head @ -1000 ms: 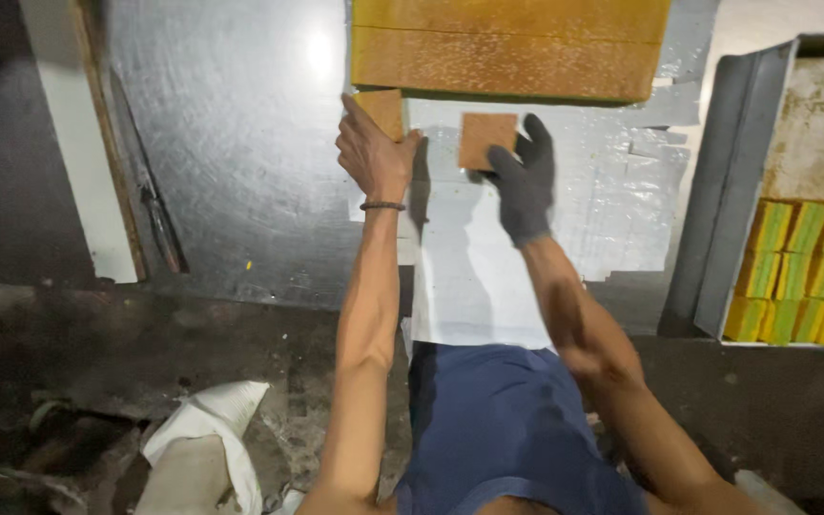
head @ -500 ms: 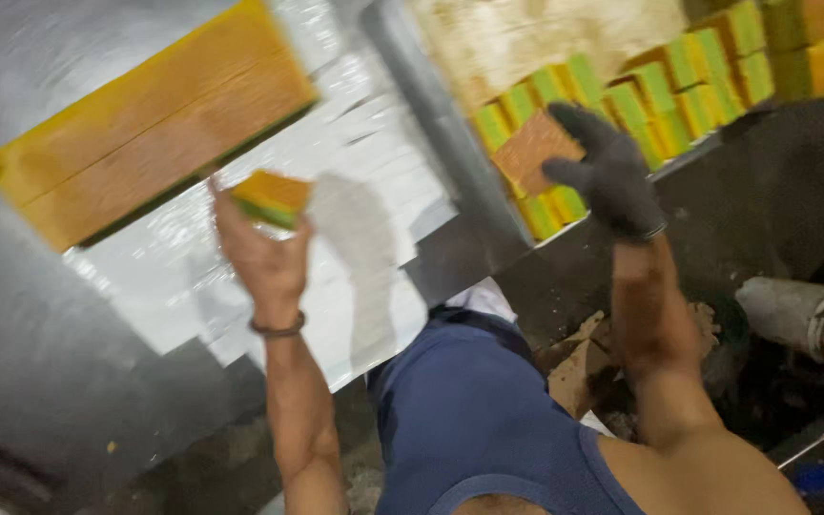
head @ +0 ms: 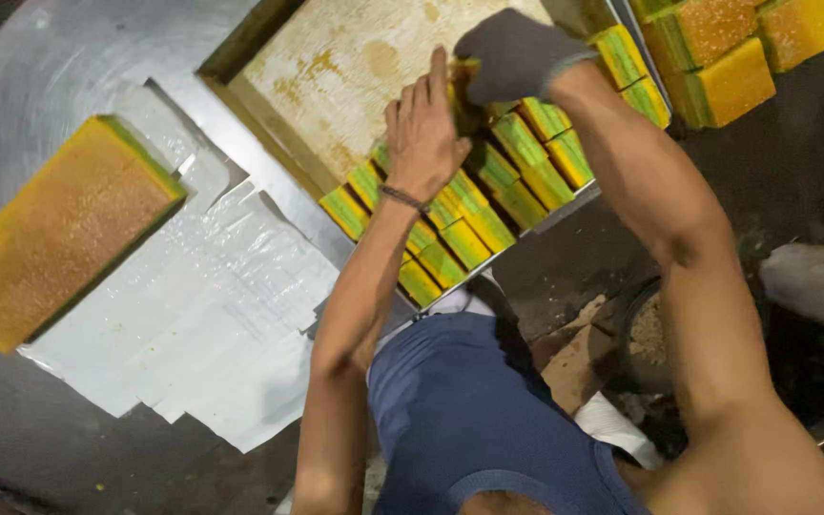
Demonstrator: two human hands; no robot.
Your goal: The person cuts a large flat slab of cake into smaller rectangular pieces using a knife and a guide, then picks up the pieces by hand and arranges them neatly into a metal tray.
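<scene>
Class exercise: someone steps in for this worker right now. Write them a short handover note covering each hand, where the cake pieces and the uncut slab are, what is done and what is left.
Left hand: bare, over the metal tray, fingers at the piece rows; grip hidden.
Right hand: dark glove, pressed on a piece at the top of the rows; the hold cannot be seen.
Cut cake pieces: yellow and green, packed on edge in the tray's lower right part.
Done: several rows filled.
Left: much of the tray floor is bare. The large uncut slab lies on white sheets to the left. More cut blocks sit at the top right.
</scene>
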